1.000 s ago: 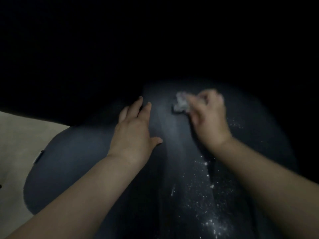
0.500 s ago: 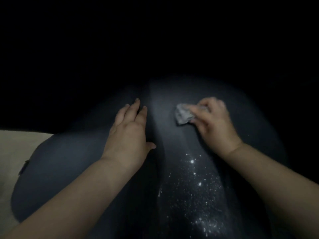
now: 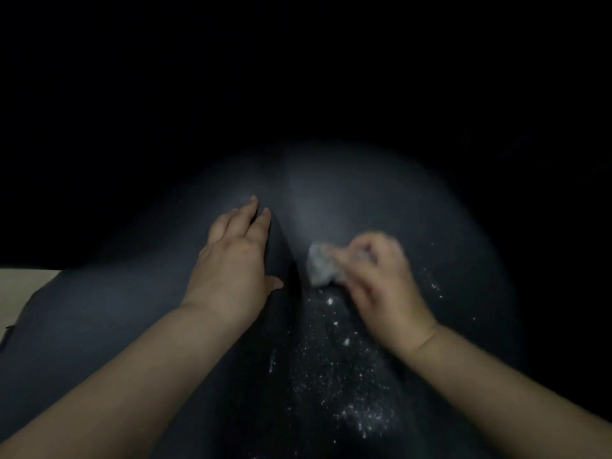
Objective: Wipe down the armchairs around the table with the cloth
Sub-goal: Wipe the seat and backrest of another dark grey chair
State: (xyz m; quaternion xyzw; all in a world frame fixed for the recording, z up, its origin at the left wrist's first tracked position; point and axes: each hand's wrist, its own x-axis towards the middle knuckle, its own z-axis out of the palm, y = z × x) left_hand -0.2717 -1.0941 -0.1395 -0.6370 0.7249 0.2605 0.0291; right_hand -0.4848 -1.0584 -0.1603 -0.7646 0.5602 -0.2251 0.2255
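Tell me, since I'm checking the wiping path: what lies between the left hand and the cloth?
Head view: only a dark crease in the armchair upholstery separates the left hand from the cloth.

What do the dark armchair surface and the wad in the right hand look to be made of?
Armchair: probably smooth leather or vinyl, dark blue-grey; it shows a soft, even sheen with no visible weave, though the dim light leaves this open. White specks lie loose on top. Cloth: a soft, crumpled pale-grey fabric or paper wipe bunched in the right hand; motion blur hides its texture.
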